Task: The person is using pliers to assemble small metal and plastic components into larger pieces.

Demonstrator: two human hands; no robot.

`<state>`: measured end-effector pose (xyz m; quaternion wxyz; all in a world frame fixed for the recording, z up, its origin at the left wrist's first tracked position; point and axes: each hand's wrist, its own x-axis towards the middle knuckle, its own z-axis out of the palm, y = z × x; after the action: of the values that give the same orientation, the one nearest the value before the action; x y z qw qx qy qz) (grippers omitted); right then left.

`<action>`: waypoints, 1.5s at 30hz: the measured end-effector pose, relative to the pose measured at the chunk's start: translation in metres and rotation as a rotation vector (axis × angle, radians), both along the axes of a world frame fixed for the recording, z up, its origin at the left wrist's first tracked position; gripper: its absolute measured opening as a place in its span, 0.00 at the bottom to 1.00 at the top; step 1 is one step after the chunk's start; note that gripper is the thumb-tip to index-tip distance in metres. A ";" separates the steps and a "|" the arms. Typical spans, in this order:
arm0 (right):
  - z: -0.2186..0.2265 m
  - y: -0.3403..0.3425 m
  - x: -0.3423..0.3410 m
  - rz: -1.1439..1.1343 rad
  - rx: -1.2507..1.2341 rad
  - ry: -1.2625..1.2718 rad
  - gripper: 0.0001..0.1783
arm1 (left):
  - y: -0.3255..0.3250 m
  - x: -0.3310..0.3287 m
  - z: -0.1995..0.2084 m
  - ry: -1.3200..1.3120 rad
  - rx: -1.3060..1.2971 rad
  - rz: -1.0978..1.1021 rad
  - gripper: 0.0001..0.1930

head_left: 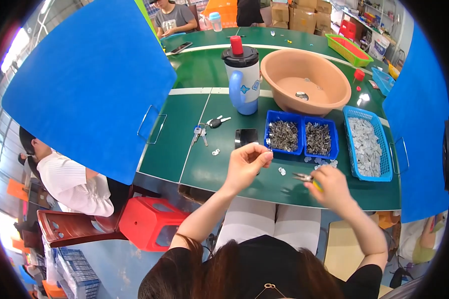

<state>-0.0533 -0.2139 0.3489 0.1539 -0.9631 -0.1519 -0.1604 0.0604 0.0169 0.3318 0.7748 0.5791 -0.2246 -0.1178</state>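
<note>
My left hand (246, 165) is raised over the near edge of the green table, thumb and forefinger pinched on a tiny piece too small to make out. To its right, my right hand (333, 187) grips pliers (303, 177) with yellow handles, their jaws pointing left. Just beyond my hands sit two blue bins, the left bin (300, 151) and the right bin (336, 145), both full of small metal parts (283, 134). A light-blue basket (376, 178) at the right holds many flat pale pieces (365, 144). A few similar loose pieces (282, 171) lie near my hands.
Behind the bins stand a tan basin (279, 89) and a tall mug (244, 82) with a blue handle. Keys (200, 133) and a dark phone (247, 135) lie left of the bins. Blue panels (90, 84) flank both sides. Other people sit left and across the table.
</note>
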 end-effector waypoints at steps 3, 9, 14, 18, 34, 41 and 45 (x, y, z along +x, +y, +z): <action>-0.050 -0.006 -0.005 -0.076 0.009 -0.090 0.14 | -0.005 -0.001 -0.010 0.071 -0.012 -0.019 0.05; -0.071 -0.005 -0.010 -0.152 0.100 -0.126 0.14 | -0.016 -0.004 -0.024 0.116 -0.025 -0.059 0.05; -0.070 -0.001 -0.012 -0.202 0.165 -0.178 0.14 | -0.020 -0.010 -0.033 0.213 -0.071 -0.101 0.04; -0.061 0.005 -0.012 -0.263 0.641 0.087 0.13 | -0.020 -0.010 -0.032 0.219 -0.099 -0.112 0.05; 0.035 0.026 0.014 0.011 0.320 -0.194 0.21 | -0.018 -0.017 -0.001 -0.027 -0.238 0.036 0.05; 0.042 0.027 0.016 0.056 0.188 -0.266 0.22 | -0.016 -0.024 0.003 -0.107 -0.182 0.048 0.04; 0.040 0.024 0.014 0.023 0.267 -0.189 0.21 | -0.013 -0.023 0.004 -0.012 -0.246 0.002 0.04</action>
<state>-0.0394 -0.1896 0.3892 0.2673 -0.9129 -0.1540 -0.2673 0.0378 0.0037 0.3362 0.8387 0.4807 -0.2415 -0.0849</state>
